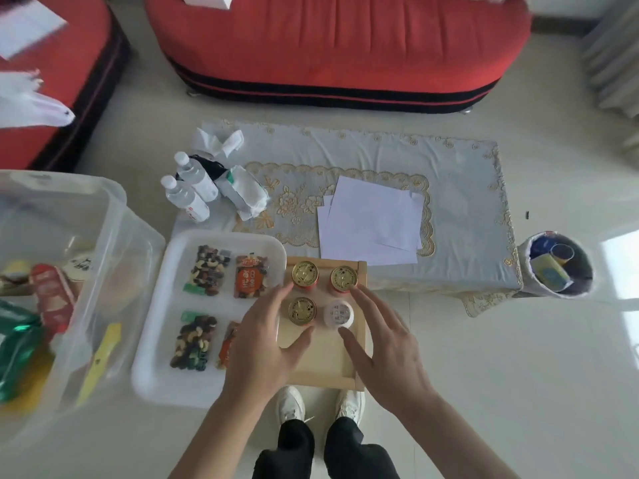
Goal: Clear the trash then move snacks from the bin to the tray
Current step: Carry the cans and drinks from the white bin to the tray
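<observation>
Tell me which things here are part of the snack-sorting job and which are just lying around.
Job: clear bin, white tray, nut packets, wooden tray, small tins, waste basket, left hand, right hand.
Lying about: water bottles, paper sheets, red sofa.

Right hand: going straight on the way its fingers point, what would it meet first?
Probably the gold-lidded can at the far right of the wooden tray; the right hand may be above it, depth unclear.

three gold-lidded cans [302, 311] and a white-lidded cup [339, 313] stand upright on the wooden tray [321, 361].
</observation>
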A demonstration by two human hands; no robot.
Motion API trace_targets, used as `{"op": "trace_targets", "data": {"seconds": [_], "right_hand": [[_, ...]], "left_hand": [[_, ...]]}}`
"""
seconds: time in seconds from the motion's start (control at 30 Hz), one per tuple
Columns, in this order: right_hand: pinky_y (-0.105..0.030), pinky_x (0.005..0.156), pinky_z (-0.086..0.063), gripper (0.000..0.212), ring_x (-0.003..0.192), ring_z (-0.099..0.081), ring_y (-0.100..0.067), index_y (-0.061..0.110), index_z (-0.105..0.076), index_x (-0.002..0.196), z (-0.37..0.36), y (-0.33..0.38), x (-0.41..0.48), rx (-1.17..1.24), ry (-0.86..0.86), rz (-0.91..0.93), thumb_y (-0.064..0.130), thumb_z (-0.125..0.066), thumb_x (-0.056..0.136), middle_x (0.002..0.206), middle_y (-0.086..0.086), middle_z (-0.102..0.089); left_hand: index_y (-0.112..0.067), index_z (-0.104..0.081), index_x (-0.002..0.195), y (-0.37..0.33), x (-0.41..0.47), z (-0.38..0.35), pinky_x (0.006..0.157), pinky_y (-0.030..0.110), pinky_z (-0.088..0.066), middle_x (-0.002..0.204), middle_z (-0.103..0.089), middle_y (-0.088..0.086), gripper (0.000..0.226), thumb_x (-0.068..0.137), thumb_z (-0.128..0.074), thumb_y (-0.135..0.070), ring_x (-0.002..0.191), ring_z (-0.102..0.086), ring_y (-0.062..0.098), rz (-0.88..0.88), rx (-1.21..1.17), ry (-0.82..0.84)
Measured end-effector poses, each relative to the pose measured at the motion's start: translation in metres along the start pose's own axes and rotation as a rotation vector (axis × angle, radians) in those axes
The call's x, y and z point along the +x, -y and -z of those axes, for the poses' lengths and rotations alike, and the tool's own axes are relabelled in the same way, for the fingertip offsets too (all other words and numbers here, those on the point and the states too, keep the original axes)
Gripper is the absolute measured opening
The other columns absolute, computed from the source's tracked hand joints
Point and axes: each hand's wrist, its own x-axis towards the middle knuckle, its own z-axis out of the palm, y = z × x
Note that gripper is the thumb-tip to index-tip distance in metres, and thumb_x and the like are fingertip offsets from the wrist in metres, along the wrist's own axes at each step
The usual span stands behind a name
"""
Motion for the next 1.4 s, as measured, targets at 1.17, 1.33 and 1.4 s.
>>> {"op": "trace_targets", "data": {"seconds": [1.17, 1.33, 1.4], "right_hand": [[-0.045, 0.126, -0.003, 0.079, 0.157, 0.002, -0.023, 0.037, -0.008, 0.160, 0.290, 0.120, -0.349, -0.465, -0.766, -1.026, 0.074, -0.029, 0.093, 0.169, 0.003, -0.011], [-0.044, 0.126, -0.002, 0.077, 0.156, 0.003, -0.022, 0.038, -0.008, 0.160, 0.290, 0.124, -0.470, -0.467, -0.879, -1.287, 0.073, -0.028, 0.095, 0.169, 0.006, -0.010], [-0.046, 0.126, -0.004, 0.078, 0.156, 0.000, -0.024, 0.038, -0.010, 0.160, 0.290, 0.125, -0.518, -0.457, -0.921, -1.383, 0.075, -0.024, 0.093, 0.169, 0.005, -0.012]], "left_hand": [[-0.029, -0.029, 0.158, -0.412, -0.122, 0.008, 0.124, 0.034, -0.012, 0.164, -0.030, -0.006, 0.098, 0.077, -0.024, -0.084, 0.153, -0.018, 0.018, -1.256, 0.227, 0.601], [-0.036, -0.015, 0.161, -0.465, -0.222, -0.039, 0.127, 0.039, -0.010, 0.169, -0.017, -0.008, 0.100, 0.077, -0.019, -0.088, 0.157, -0.008, 0.017, -1.462, 0.217, 0.733], [-0.036, -0.013, 0.162, -0.485, -0.265, -0.054, 0.128, 0.038, -0.007, 0.169, -0.015, -0.008, 0.099, 0.077, -0.018, -0.088, 0.157, -0.006, 0.016, -1.544, 0.195, 0.775]]}}
